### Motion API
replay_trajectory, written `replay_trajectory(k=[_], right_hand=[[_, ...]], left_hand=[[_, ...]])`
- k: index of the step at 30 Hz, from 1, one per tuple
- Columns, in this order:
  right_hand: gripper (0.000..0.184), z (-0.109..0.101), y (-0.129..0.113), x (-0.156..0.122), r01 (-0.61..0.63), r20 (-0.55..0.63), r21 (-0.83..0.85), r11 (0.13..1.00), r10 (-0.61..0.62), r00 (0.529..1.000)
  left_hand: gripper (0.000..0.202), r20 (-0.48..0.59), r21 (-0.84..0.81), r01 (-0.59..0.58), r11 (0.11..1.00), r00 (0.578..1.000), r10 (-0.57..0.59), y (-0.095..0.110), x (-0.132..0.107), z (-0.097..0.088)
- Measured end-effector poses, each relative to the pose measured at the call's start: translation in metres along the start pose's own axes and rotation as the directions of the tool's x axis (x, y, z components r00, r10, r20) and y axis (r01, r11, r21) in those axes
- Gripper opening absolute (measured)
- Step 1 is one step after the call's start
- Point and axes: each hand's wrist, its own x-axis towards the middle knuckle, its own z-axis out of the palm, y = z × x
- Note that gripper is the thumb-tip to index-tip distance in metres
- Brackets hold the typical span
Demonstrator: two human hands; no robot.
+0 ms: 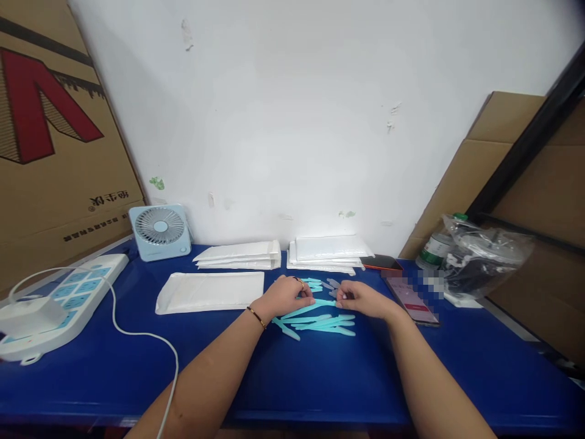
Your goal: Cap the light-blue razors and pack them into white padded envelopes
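Between my hands is a slim turquoise eyebrow razor (325, 302), held just above the table. My left hand (287, 296) is closed, thumb and fingertips pinching toward the razor's left part. With its fingers pinched together, my right hand (361, 299) grips the razor's right end. Below them lies a loose pile of similar turquoise razors (322, 323), pointing various ways. Several more short turquoise pieces (314, 283) lie just behind my left hand. Small translucent grey pieces (333, 284) rest beside my right fingers; their kind is hard to make out.
White padded envelopes are stacked by the wall, left (237, 253) and right (331, 248); a single envelope (212, 291) lies nearer. A blue fan (161, 228), a power strip (86, 286) with a white cable, a phone (414, 299), and a bagged item (475, 262) surround the blue table (320, 384).
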Motion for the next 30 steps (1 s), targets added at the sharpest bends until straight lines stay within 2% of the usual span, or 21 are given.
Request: replay_trajectory(k=[3, 7, 12, 15, 17, 19, 22, 27, 30], right_hand=[[0.028, 0.003, -0.007, 0.002, 0.018, -0.022, 0.028, 0.999, -0.017, 1.000], [0.028, 0.003, -0.006, 0.004, 0.018, -0.029, 0.042, 0.999, -0.016, 0.999], [0.025, -0.005, 0.011, 0.004, -0.051, -0.212, -0.016, 0.999, 0.046, 0.976], [0.023, -0.004, 0.011, 0.006, -0.043, -0.297, -0.076, 0.996, 0.018, 0.955], [0.020, 0.002, 0.006, 0.008, 0.030, -0.241, -0.112, 0.993, -0.057, 0.969], [0.018, 0.010, 0.000, 0.011, 0.096, -0.128, -0.125, 0.988, -0.112, 0.985], [0.014, 0.019, -0.005, 0.013, 0.121, -0.042, -0.130, 0.984, -0.127, 0.991], [0.013, 0.015, -0.005, 0.010, 0.117, -0.032, -0.104, 0.988, -0.121, 0.992], [0.013, 0.005, -0.002, 0.008, 0.092, -0.145, -0.124, 0.988, -0.110, 0.983]], left_hand=[[0.028, 0.000, 0.056, 0.029, 0.998, 1.000, -0.029, 0.000, 0.003, 0.003], [0.023, -0.033, 0.113, 0.053, 0.992, 0.998, -0.050, -0.011, 0.005, -0.002], [0.021, -0.124, 0.177, 0.215, 0.960, 0.973, -0.195, -0.027, 0.002, -0.012], [0.020, -0.162, 0.132, 0.263, 0.956, 0.957, -0.241, -0.025, -0.001, -0.014], [0.027, -0.133, 0.091, 0.206, 0.974, 0.972, -0.193, -0.017, -0.001, -0.013], [0.028, -0.059, 0.080, 0.123, 0.989, 0.991, -0.119, -0.008, -0.002, -0.008], [0.024, 0.029, 0.114, 0.062, 0.991, 0.997, -0.066, 0.001, -0.001, 0.001], [0.018, 0.011, 0.178, 0.062, 0.982, 0.998, -0.065, -0.002, 0.002, 0.005], [0.019, -0.044, 0.223, 0.105, 0.969, 0.994, -0.098, -0.012, 0.002, -0.004]])
